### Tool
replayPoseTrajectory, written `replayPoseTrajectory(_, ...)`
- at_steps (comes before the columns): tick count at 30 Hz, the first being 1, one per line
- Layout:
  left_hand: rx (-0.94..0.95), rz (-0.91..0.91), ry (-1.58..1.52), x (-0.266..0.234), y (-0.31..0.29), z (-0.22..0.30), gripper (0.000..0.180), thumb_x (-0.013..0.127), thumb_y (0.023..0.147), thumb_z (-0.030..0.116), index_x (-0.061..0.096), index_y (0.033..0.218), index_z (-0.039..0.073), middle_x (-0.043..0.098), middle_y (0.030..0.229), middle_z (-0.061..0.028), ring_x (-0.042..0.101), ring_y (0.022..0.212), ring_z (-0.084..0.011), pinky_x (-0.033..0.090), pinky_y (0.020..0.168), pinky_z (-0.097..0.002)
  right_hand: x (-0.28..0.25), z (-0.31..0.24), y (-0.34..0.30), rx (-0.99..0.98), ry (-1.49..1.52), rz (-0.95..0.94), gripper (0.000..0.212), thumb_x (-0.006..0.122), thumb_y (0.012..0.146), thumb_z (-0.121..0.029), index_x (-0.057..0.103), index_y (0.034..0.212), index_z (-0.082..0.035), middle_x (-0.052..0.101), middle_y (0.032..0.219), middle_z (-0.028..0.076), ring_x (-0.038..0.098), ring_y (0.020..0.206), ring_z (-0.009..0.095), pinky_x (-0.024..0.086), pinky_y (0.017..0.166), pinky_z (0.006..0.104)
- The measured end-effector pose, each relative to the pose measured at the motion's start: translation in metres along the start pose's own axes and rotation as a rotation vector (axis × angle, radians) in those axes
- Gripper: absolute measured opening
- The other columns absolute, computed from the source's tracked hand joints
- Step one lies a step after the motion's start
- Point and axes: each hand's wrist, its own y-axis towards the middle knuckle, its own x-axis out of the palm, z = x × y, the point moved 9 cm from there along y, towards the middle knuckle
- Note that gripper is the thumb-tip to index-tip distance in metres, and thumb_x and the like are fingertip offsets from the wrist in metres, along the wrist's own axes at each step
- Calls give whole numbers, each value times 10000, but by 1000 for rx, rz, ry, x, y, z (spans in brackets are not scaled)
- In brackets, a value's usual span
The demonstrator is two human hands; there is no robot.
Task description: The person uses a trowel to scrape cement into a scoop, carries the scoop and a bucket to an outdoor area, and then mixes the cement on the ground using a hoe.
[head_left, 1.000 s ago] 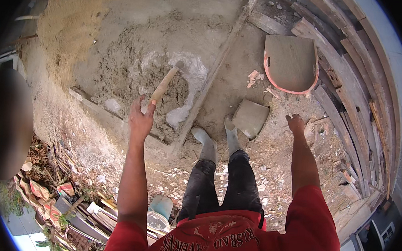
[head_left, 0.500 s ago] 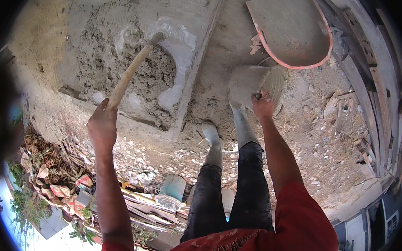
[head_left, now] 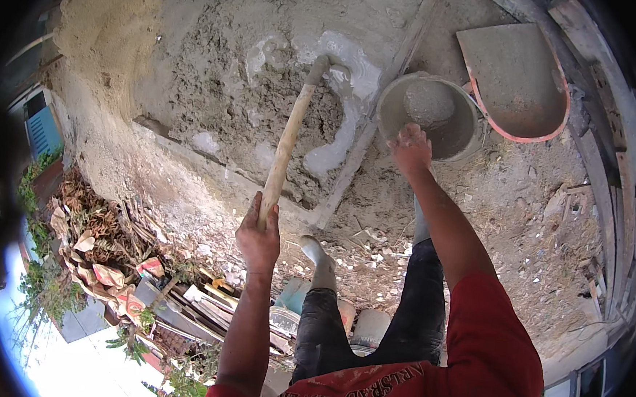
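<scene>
Head: lettered shirt [head_left: 422, 394], left grip [head_left: 259, 240] clasping handle [head_left: 290, 138], right grip [head_left: 412, 152] at bucket [head_left: 459, 127], closure unclear.

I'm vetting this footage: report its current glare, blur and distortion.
Head view: glare bleaches the lower left; a dark smudge at left is out of focus; planks at right bow along the rim; left hand and wooden handle look fairly sharp.

left hand [head_left: 259, 233] curled tight, left arm [head_left: 247, 332] extended; right arm [head_left: 453, 225] outstretched, right hand [head_left: 411, 150] perhaps loosely bent.
</scene>
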Motion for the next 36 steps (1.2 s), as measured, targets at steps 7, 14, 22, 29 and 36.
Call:
replayPoseTrajectory(7, -391, -407, -200, 114, -173, -188, 447, 688, 916, 373, 552, 1121, 0, 660, 816, -310, 657, 806, -504, 511, 660, -561, 89, -229, -33, 187, 755, -450, 633, 643, 898, -577, 641, 1132, 12, 718, 993, 216, 687, 980, 363, 525, 906, 429)
replayPoseTrajectory(14, -464, -711, -556, 201, -206, -302, 510, 727, 843, 421, 615, 1121, 9, 698, 931, -272, 686, 933, -443, 524, 828, -524, 199, -269, -50, 716, 1424, -186, 209, 738, 868, -181, 604, 844, -23, 559, 640, 53, 579, 525, 181, 429, 415, 339)
replayPoseTrajectory(22, -270, -760, -548, 157, -212, -361, 406, 711, 822, 321, 613, 1149, 99, 704, 885, -232, 687, 864, -433, 544, 770, -537, 101, -335, -114, 674, 1456, 40, 107, 652, 889, -82, 550, 891, -49, 529, 673, 29, 511, 505, 158, 442, 448, 339)
replayPoseTrajectory(29, -518, -860, -716, 163, -249, -276, 344, 673, 860, 286, 596, 1080, 33, 685, 871, -273, 671, 848, -471, 531, 753, -552, 180, -252, -98, 835, 1018, -309, 194, 703, 879, -157, 565, 948, -38, 547, 724, 61, 574, 585, 218, 505, 545, 380)
replayPoseTrajectory(36, -733, -919, -716, 198, -284, -258, 355, 687, 877, 318, 580, 1035, 19, 678, 849, -280, 672, 836, -474, 527, 723, -560, 71, -388, 82, -75, -171, 185, 491, 674, 894, -410, 587, 1291, -135, 624, 1160, 156, 545, 1197, 310, 405, 973, 481)
